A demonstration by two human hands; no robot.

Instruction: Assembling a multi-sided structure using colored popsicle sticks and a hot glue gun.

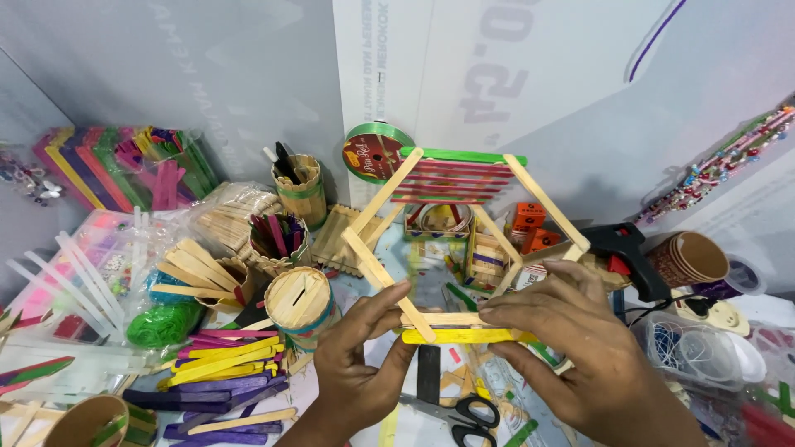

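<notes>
I hold up a hexagon-shaped frame of craft sticks (pixel 530 194) over the table. Its near side is a yellow stick (pixel 464 335) with a plain wood stick above it; its far side is green, with red and green slats behind it. My left hand (pixel 360 364) pinches the near-left corner, thumb on top of the sticks. My right hand (pixel 580 356) grips the near-right end of the yellow stick, fingers spread along the frame's right side.
Black-handled scissors (pixel 451 407) lie below my hands. Loose coloured sticks (pixel 224 364), a stick-clad round pot (pixel 302 302) and glue sticks (pixel 79 285) lie left. A black glue gun (pixel 625 252), paper cups (pixel 691 258) and a clear tub (pixel 696 352) sit right. A green ribbon roll (pixel 373 153) stands behind.
</notes>
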